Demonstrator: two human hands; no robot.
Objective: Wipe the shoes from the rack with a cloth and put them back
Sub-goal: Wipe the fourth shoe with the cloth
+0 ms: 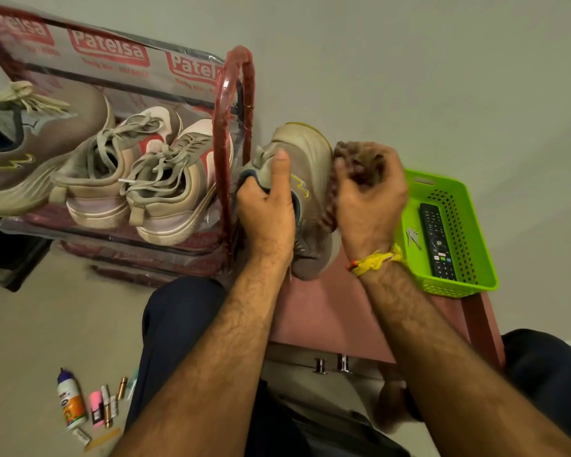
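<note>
Beside the rack point(231, 133), at its 3 o'clock end, I have one shoe point(307, 159) out over the pink tabletop point(327, 311). My left hand point(266, 212) holds it by the collar, fingers tucked inside the opening and thumb lying straight along the upper toward 12 o'clock. My right hand point(370, 199) has its grip closed on the brown cloth point(356, 159), bunched and pressed against the shoe's side at 3 o'clock; the blur there suggests a rubbing stroke. So I judge the wiping step is in hand, on this first shoe.

Three more shoes sit on the rack at 9 o'clock: the mate point(37, 150) and a laced pair point(136, 179). A green basket point(475, 258) with a remote point(437, 242) stands at 3 o'clock, close to my right wrist.

Next I should turn the shoe in my left grip to bring the unwiped side and sole to the cloth, then set it back on the rack beside its mate.
</note>
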